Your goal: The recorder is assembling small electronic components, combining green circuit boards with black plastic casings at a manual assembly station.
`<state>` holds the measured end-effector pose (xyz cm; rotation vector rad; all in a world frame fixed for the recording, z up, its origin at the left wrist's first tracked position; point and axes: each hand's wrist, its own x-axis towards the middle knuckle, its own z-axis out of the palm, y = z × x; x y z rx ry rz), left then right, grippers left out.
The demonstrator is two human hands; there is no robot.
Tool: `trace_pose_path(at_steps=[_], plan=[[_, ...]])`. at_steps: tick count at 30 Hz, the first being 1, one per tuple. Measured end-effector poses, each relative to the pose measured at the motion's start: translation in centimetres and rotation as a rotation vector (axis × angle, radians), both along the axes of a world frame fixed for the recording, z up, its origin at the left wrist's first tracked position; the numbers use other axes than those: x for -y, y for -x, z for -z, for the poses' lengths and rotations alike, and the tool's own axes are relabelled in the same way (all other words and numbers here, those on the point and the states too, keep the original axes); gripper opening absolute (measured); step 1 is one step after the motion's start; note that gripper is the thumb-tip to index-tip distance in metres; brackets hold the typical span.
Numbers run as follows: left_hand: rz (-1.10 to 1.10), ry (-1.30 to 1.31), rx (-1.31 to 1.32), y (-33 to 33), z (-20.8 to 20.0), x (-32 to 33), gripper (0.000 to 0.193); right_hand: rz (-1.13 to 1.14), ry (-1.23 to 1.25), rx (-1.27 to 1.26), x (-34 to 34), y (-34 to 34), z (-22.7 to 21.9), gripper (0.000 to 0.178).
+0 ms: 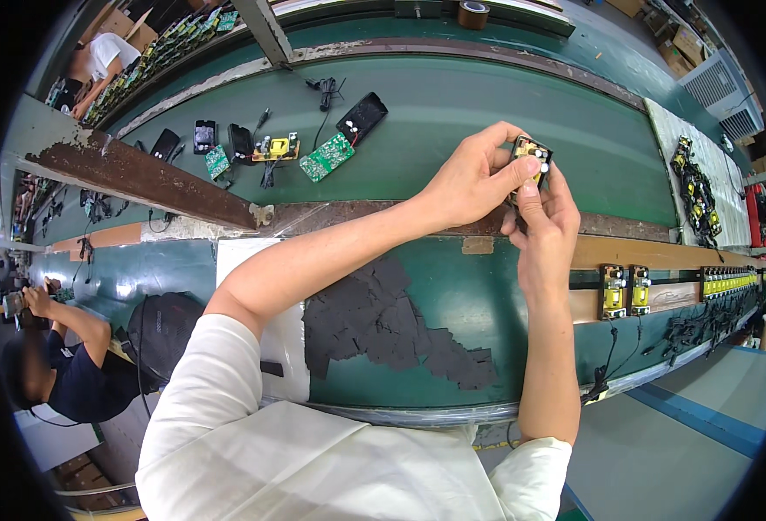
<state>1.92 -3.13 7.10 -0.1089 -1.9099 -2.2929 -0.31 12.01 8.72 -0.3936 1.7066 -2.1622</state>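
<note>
Above the far green conveyor belt, both my hands close around a small power adapter board (530, 153) with yellow and white parts and a black edge or shell about it. My left hand (478, 178) grips it from the left, thumb across its face. From the right and below, my right hand (549, 217) presses it with the thumb, fingers curled behind. The back of the board is hidden by the fingers. Below my left forearm, a heap of thin black sheets (370, 317) lies on the green tabletop (487, 304).
Adapter boards (613, 293) stand along a rail at right, cords hanging. On the belt lie a green circuit board (327, 156), a black case (363, 118) and several more units. A rusty metal post (140, 165) crosses the left. A co-worker (79, 365) sits at far left.
</note>
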Motion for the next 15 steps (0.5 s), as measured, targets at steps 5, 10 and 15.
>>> trace_pose_path(at_steps=[5, 10, 15], plan=[[0.071, 0.251, -0.014, 0.3, -1.7, 2.2, 0.048, -0.024, 0.302, 0.396, -4.7, 4.9, 0.2, 0.038], [-0.158, 1.08, -0.039, 0.2, -4.7, 9.9, 0.068, 0.898, -0.262, -0.921, -9.3, 3.1, -6.4, 0.04], [-0.409, 1.475, 0.291, -0.5, -3.2, 15.9, 0.068, 0.249, -0.914, -0.979, -11.0, -4.9, -6.8, 0.047]])
